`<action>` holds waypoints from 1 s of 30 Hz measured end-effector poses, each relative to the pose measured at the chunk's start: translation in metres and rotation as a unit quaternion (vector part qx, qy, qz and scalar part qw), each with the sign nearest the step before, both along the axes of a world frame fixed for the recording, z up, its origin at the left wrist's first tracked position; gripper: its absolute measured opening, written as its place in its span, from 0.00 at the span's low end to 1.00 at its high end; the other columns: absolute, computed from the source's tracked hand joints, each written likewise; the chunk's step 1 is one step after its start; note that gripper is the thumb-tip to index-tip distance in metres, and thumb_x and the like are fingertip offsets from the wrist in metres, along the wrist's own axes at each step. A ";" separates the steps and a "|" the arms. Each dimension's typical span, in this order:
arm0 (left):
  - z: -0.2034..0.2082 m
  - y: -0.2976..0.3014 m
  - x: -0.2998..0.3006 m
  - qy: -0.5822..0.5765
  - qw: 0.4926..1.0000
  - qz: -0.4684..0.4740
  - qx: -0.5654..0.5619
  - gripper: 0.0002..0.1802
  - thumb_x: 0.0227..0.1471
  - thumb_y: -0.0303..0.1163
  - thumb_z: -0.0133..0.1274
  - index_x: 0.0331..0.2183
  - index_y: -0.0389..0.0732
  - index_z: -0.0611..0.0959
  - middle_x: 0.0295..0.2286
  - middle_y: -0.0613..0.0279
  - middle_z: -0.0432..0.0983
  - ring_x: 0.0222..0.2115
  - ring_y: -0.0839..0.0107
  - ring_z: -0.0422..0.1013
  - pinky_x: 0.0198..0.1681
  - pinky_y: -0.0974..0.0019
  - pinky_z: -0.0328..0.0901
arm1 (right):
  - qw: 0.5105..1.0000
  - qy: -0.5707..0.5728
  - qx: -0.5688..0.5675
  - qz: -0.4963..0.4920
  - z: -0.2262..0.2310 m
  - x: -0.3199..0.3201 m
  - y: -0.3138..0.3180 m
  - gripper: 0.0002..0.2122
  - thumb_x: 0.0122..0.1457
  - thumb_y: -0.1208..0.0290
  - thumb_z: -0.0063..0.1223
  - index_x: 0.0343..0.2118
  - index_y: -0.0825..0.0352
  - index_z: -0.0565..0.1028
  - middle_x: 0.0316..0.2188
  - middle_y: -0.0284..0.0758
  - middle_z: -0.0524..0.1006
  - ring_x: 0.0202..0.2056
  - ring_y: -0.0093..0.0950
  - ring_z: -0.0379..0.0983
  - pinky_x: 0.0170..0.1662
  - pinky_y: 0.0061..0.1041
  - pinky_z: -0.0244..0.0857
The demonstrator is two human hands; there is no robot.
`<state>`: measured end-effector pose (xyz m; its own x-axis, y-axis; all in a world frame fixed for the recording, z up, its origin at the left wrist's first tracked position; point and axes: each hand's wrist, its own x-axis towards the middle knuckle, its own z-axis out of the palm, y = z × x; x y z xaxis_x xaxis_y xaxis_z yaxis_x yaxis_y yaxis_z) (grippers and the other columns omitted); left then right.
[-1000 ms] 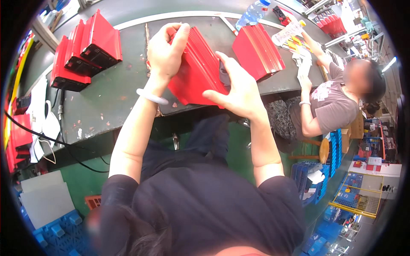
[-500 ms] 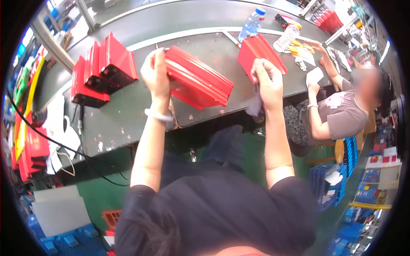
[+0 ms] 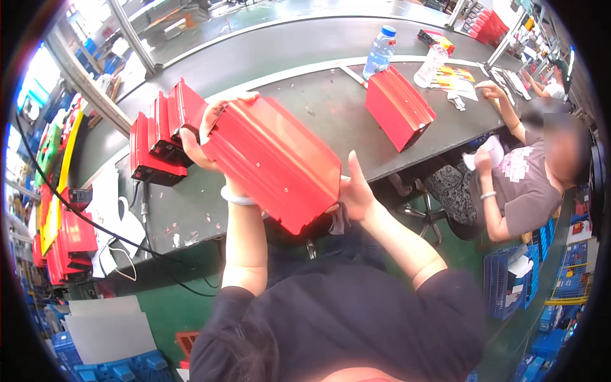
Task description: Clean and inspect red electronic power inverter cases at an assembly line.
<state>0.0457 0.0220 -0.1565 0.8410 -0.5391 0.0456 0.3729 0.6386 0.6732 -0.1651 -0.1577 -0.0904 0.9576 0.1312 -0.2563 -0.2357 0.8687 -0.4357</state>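
A red ribbed metal case [image 3: 280,162] is held up tilted in front of me, above the table's near edge. My left hand [image 3: 207,137] grips its far left end, fingers over the top edge and thumb on the near side. At the opposite end my right hand [image 3: 358,196] holds the lower right corner, thumb pointing up and fingers partly hidden behind the case. A grey cloth [image 3: 340,219] hangs below that hand. Another red case [image 3: 398,108] stands alone on the table [image 3: 312,114], beyond my right hand. Several red cases [image 3: 159,143] stand close together at the left.
Behind the lone case are a blue-capped water bottle [image 3: 380,54] and a clear bottle [image 3: 431,67]. A person [image 3: 509,172] sits at the right, holding something white. A black cable [image 3: 114,226] loops across the left, near white sheets [image 3: 111,216]. Blue crates [image 3: 506,280] stand on the floor.
My right hand has left the standing case and moved to the right end of the held case. The held case has come nearer and turned, showing its broad face.
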 end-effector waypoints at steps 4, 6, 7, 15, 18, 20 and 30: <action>0.132 -0.049 -0.023 -0.266 0.917 -0.003 -0.297 0.46 0.52 0.67 0.27 0.39 0.29 0.76 0.34 0.43 0.74 0.40 0.50 0.69 0.54 0.50 0.56 | 0.981 0.081 -0.151 -0.096 0.012 0.006 0.006 0.21 0.58 0.44 0.47 0.40 0.59 0.72 0.28 0.27 0.75 0.23 0.20 0.68 0.22 0.16 0.54; 0.129 -0.059 -0.018 -0.325 0.886 -0.046 -0.328 0.46 0.51 0.67 0.30 0.48 0.31 0.72 0.40 0.41 0.72 0.44 0.49 0.67 0.56 0.48 0.54 | 0.980 0.084 -0.139 -0.112 0.003 0.006 -0.010 0.22 0.58 0.55 0.52 0.48 0.67 0.71 0.44 0.35 0.76 0.43 0.26 0.73 0.48 0.26 0.66; 0.139 -0.062 -0.029 -0.325 0.919 0.028 -0.220 0.44 0.53 0.65 0.32 0.52 0.33 0.67 0.45 0.42 0.69 0.47 0.50 0.64 0.57 0.48 0.53 | 0.982 0.048 -0.106 -0.150 0.002 0.007 -0.020 0.20 0.58 0.57 0.51 0.48 0.68 0.71 0.44 0.35 0.76 0.44 0.26 0.73 0.49 0.27 0.66; 0.076 -0.069 -0.038 -0.253 0.912 0.221 0.235 0.26 0.59 0.36 0.49 0.55 0.38 0.63 0.50 0.57 0.63 0.54 0.69 0.58 0.58 0.66 0.52 | 0.669 -0.137 -0.564 -0.464 0.057 -0.002 -0.051 0.28 0.51 0.75 0.59 0.55 0.72 0.61 0.47 0.42 0.70 0.46 0.32 0.70 0.50 0.30 0.65; 0.074 -0.088 -0.070 -0.367 0.865 0.193 0.281 0.25 0.54 0.34 0.54 0.52 0.40 0.68 0.49 0.65 0.65 0.49 0.73 0.61 0.52 0.66 0.57 | 0.375 -0.080 -0.788 -0.482 0.054 -0.001 -0.056 0.34 0.45 0.72 0.65 0.55 0.73 0.61 0.45 0.46 0.68 0.45 0.36 0.69 0.48 0.33 0.66; 0.072 -0.107 -0.085 -0.438 0.842 0.139 0.283 0.26 0.48 0.35 0.59 0.48 0.37 0.71 0.46 0.54 0.67 0.48 0.62 0.65 0.53 0.62 0.59 | 0.345 -0.050 -0.798 -0.491 0.040 -0.001 -0.064 0.38 0.40 0.68 0.68 0.54 0.74 0.61 0.42 0.47 0.67 0.44 0.40 0.68 0.46 0.35 0.66; 0.067 -0.156 -0.106 -0.319 0.883 -0.217 0.268 0.40 0.57 0.49 0.48 0.59 0.29 0.57 0.58 0.42 0.54 0.59 0.59 0.56 0.61 0.62 0.52 | 0.238 0.005 -0.859 -0.452 0.017 0.002 -0.085 0.40 0.40 0.60 0.67 0.57 0.70 0.60 0.39 0.45 0.67 0.40 0.43 0.68 0.41 0.38 0.67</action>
<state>-0.0604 -0.1339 -0.0898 0.4458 -0.8918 0.0764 -0.0599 0.0554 0.9967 -0.1626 -0.2425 -0.0738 0.3929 -0.4351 0.8102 -0.3002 -0.8934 -0.3342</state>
